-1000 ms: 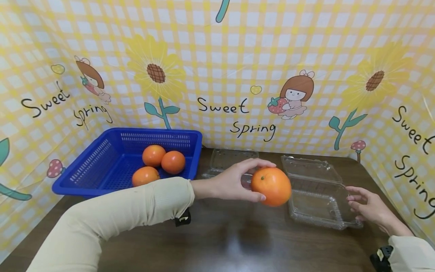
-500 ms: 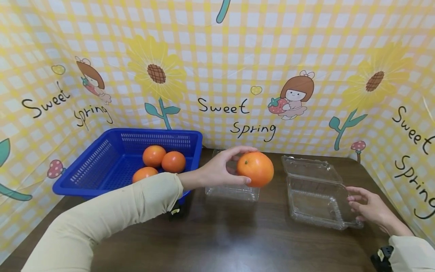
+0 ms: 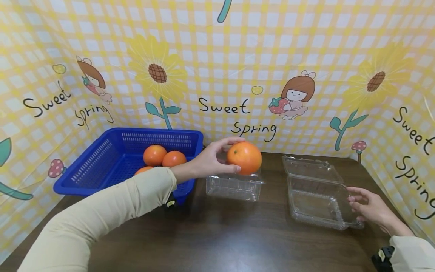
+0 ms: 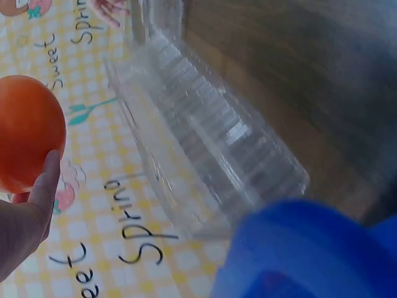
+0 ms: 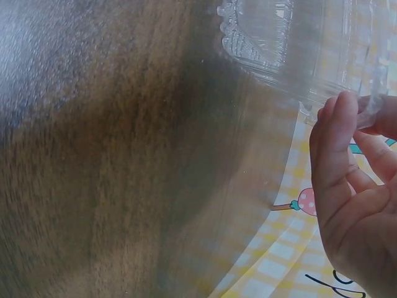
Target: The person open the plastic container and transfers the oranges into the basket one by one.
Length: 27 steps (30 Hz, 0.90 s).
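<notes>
My left hand (image 3: 212,160) grips an orange (image 3: 244,158) between thumb and fingers, held up above the middle clear plastic box (image 3: 234,187). In the left wrist view the orange (image 4: 28,133) is at the left edge, with the clear box (image 4: 211,143) beyond it. My right hand (image 3: 370,207) pinches the right edge of a second clear plastic clamshell box (image 3: 316,202), which stands with its lid (image 3: 310,169) folded back. In the right wrist view the thumb and fingers of the right hand (image 5: 356,180) meet on the box's rim.
A blue plastic basket (image 3: 85,185) with several oranges (image 3: 154,155) stands at the left; the left forearm partly hides one. Brown tabletop (image 3: 258,234) stretches in front of the boxes. A yellow checked cloth (image 3: 221,56) hangs around the back and sides.
My left hand has carried the orange leftward and up, from beside the right-hand box to over the middle one, whose front now shows. The right hand keeps its place on the box edge.
</notes>
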### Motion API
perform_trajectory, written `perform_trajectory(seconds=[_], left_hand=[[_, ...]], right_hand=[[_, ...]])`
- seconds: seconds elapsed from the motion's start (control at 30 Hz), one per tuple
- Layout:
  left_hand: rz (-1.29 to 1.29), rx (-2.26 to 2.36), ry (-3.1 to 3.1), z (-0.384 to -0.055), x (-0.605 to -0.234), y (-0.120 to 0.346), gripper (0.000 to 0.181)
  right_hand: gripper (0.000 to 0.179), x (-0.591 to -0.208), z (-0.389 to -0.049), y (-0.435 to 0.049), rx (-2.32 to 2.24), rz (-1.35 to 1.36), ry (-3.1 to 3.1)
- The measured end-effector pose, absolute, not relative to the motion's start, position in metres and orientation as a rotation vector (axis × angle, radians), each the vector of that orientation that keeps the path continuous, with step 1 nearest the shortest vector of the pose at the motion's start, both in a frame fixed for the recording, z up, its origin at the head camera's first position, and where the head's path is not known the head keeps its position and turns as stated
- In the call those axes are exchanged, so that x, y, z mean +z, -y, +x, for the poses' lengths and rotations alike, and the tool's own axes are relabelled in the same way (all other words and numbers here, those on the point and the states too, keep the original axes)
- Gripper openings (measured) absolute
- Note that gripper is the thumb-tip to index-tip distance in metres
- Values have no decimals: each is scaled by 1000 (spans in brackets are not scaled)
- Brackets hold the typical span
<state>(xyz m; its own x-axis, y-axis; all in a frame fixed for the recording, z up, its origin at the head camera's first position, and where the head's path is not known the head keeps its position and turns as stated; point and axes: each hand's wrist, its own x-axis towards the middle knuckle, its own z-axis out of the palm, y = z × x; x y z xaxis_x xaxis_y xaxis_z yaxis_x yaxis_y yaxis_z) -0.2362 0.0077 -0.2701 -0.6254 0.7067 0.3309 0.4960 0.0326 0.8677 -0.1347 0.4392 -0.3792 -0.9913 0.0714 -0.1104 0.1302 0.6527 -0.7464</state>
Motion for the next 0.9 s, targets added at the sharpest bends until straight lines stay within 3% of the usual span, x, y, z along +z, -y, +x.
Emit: perform_trajectory(seconds=[0.43, 0.9], left_hand=[[1196, 1506, -2379, -275, -282, 23, 62], [959, 1562, -2537, -300, -264, 58, 63]], right_hand=[[48, -378, -134, -439, -1246, 167, -2801], [48, -380, -134, -440, -1261, 153, -2802]])
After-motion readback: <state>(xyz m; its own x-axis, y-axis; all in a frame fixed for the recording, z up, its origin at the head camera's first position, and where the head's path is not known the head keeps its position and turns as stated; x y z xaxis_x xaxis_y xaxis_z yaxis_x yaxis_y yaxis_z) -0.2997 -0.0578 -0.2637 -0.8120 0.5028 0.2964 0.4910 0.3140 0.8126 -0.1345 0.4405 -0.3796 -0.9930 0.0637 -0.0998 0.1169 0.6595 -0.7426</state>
